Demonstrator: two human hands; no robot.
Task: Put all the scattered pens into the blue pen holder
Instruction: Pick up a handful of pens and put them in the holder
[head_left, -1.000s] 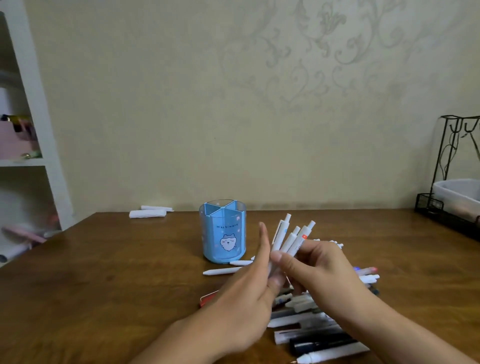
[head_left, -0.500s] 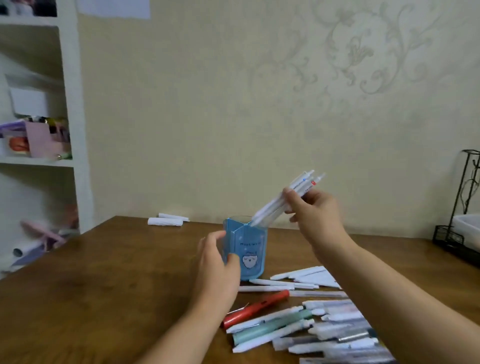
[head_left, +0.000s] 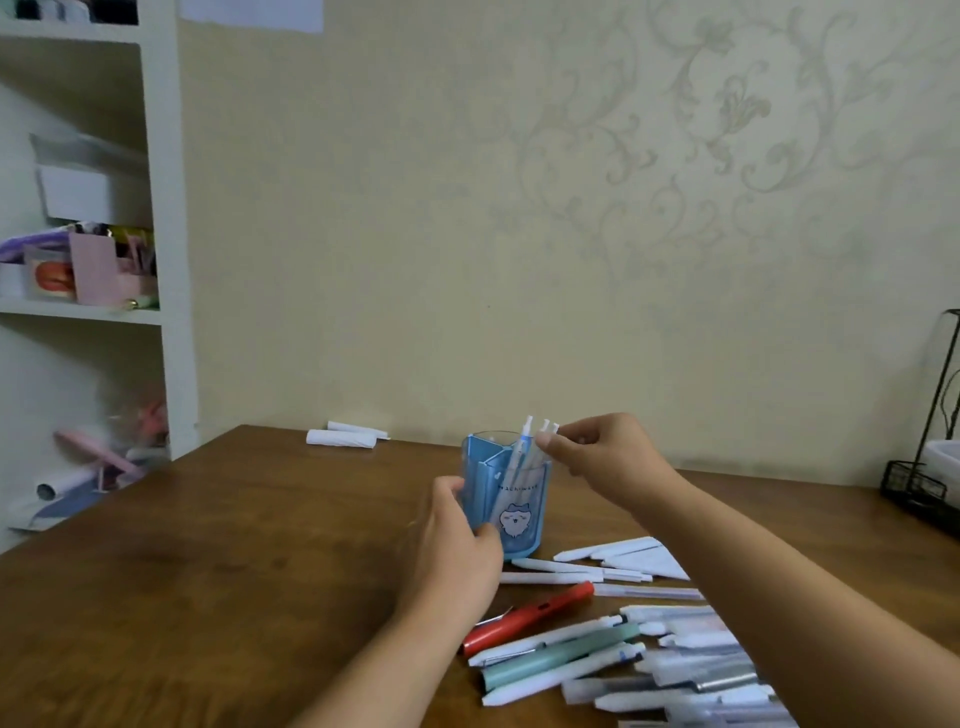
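The blue pen holder (head_left: 519, 512), translucent with a cartoon face and inner dividers, stands on the brown table (head_left: 208, 571). My left hand (head_left: 457, 551) grips its left side. A few white pens (head_left: 524, 452) stand inside one compartment with their tops above the rim. My right hand (head_left: 608, 457) is at the rim's right, its fingertips touching the tops of two of them. Scattered pens (head_left: 649, 660) lie to the right of the holder, mostly white, with a red pen (head_left: 530, 616) and a green pen (head_left: 561, 657) among them.
Two white rolled objects (head_left: 343, 437) lie at the table's far edge. A black wire rack (head_left: 930, 467) with a white box stands at the right. A white shelf unit (head_left: 156, 249) with clutter is at the left, beyond the table.
My right hand has lowered the bundle of white pens from a slant above the rim into the holder. My left hand still holds the holder's side.
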